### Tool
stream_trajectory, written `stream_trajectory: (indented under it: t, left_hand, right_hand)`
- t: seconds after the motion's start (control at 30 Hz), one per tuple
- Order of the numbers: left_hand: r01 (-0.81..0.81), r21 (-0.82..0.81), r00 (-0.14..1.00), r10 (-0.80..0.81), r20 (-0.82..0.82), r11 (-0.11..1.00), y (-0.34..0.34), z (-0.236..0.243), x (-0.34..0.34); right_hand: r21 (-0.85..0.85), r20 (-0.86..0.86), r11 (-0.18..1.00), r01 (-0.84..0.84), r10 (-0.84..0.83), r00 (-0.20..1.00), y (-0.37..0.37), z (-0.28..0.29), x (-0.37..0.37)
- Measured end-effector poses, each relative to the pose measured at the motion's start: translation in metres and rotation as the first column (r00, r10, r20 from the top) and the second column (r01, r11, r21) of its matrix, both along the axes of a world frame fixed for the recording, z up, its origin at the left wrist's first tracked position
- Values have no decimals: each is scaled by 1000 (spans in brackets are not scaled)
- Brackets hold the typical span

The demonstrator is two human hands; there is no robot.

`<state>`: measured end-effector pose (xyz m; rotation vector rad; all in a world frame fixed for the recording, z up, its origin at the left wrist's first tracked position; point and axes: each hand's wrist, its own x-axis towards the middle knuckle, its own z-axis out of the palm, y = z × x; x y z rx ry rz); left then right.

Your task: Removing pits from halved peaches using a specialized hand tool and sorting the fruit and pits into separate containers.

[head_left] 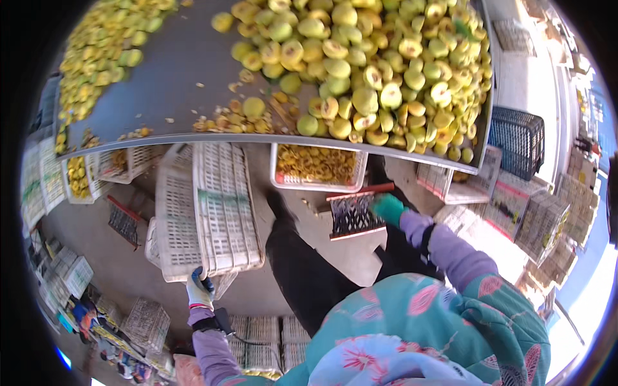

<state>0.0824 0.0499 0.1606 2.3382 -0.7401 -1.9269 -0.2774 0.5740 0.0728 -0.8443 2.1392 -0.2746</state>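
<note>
My left hand (201, 289), in a white glove with dark blue fingertips, grips the near end of a white plastic crate (226, 206). That crate stands tilted on its side against another white crate (175, 219), left of my legs. My right hand (388, 209), in a green glove, holds the right side of a small folding stool (351, 215) with red rails and a dark woven seat, beside my right leg; the green fingertips are partly blurred. Under the table edge, a white crate (315, 185) holds yellow fruit pieces.
A metal table (187, 71) ahead carries heaps of yellow-green fruit (360, 71), many halved. A dark blue crate (517, 143) and stacked white crates (544, 222) stand at right. Another folding stool (122, 220) lies at left, with more crates (145, 321) behind it.
</note>
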Motion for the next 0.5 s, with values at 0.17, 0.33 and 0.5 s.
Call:
stream_trajectory:
  t: [0.17, 0.33, 0.5]
  left_hand:
    - [-47, -54, 999, 46, -21, 997, 23, -110, -12]
    - [342, -92, 927, -320, 196, 935, 17, -229, -78]
    - [466, 113, 818, -476, 323, 877, -10, -273, -125]
  right_hand:
    - [443, -229, 894, 66, 42, 973, -56, -78, -37]
    - [587, 107, 726, -358, 368, 924, -19, -131, -17]
    - [439, -11, 899, -5, 10, 1000, -5, -143, 10]
